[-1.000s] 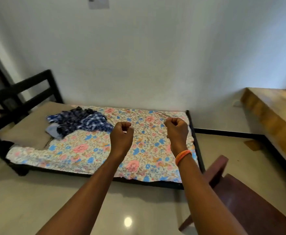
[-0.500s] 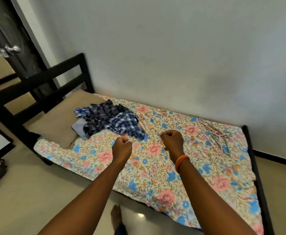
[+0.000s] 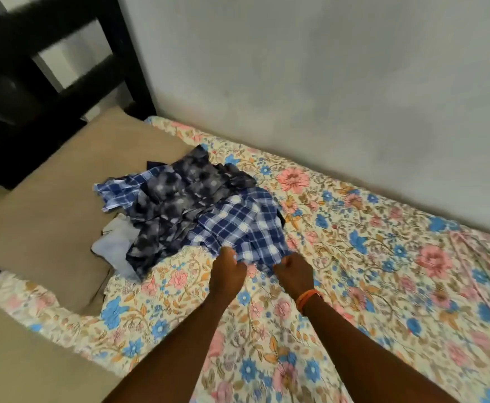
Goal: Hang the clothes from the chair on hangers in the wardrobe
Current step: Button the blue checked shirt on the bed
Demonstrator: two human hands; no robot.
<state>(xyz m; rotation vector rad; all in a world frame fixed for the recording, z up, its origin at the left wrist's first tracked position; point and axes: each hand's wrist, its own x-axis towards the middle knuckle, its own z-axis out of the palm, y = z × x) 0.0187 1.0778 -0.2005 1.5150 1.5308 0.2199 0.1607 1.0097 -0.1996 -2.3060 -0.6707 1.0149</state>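
On the bed (image 3: 383,286), over its floral sheet, both hands reach the near edge of a blue-and-white checked shirt (image 3: 246,225): the left hand (image 3: 228,274) has its fingers (image 3: 228,253) curled together and pinching the hem, and the right hand (image 3: 293,273), an orange band (image 3: 307,296) at its wrist, has its fingers bunched on the cloth just beside it. Under and behind that shirt lie a dark mottled garment (image 3: 180,199) and a pale grey one (image 3: 116,239), heaped partly on a tan pillow (image 3: 49,216) near the black headboard (image 3: 49,68).
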